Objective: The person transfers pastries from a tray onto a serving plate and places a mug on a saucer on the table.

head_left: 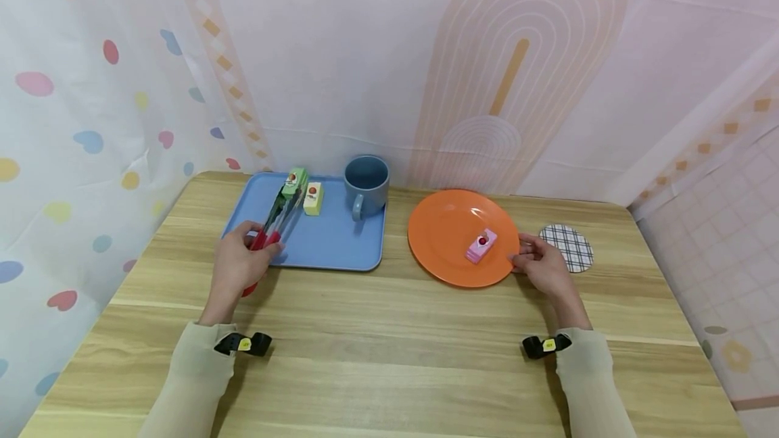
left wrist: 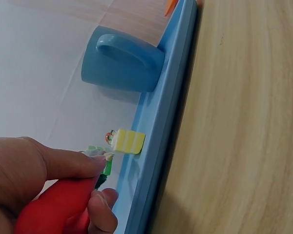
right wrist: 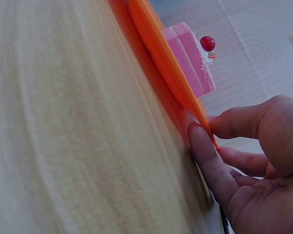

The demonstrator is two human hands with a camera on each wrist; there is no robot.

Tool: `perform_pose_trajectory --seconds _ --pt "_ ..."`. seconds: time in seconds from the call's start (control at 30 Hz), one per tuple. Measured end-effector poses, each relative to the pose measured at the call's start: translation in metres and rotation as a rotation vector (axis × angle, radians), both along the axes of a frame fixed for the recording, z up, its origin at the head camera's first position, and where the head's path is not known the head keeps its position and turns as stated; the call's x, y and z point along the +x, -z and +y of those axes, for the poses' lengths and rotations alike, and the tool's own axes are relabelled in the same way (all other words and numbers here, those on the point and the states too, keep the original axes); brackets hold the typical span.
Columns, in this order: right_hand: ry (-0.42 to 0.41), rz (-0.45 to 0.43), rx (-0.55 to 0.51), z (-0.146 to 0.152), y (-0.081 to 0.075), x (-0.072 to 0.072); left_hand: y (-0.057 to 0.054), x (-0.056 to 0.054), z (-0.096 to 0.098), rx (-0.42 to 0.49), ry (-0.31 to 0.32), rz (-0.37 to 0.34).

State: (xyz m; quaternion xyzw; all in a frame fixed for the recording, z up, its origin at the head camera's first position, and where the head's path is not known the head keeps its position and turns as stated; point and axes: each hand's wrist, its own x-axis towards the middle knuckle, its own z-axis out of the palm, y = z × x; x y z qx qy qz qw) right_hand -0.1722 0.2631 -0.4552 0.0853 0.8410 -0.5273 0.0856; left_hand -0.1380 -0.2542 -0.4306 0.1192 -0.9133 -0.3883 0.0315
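My left hand (head_left: 237,261) grips red-handled tongs (left wrist: 53,207) over the left part of a blue tray (head_left: 328,249). The tong tips reach a green toy cake slice (head_left: 297,178) at the tray's back and overlap it in the head view. Close to their right stands a yellow toy cake slice (left wrist: 129,141) on the tray. With thumb and fingers, my right hand (right wrist: 249,161) pinches the right rim of an orange plate (head_left: 441,238). A pink toy cake slice (right wrist: 190,58) with a red cherry on top sits on that plate.
A blue-grey mug (head_left: 367,189) stands at the tray's back right corner, handle toward me. Right of the plate, a round checked coaster (head_left: 569,247) lies by my right hand. A patterned curtain (head_left: 341,73) hangs behind the wooden table (head_left: 389,350).
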Motion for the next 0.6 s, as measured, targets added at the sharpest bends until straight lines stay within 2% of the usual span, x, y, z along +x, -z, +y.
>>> perform_pose_trajectory --seconds 0.6 --pt "0.001 -0.004 -0.010 0.001 0.000 0.000 -0.010 0.005 0.010 -0.013 0.017 0.030"
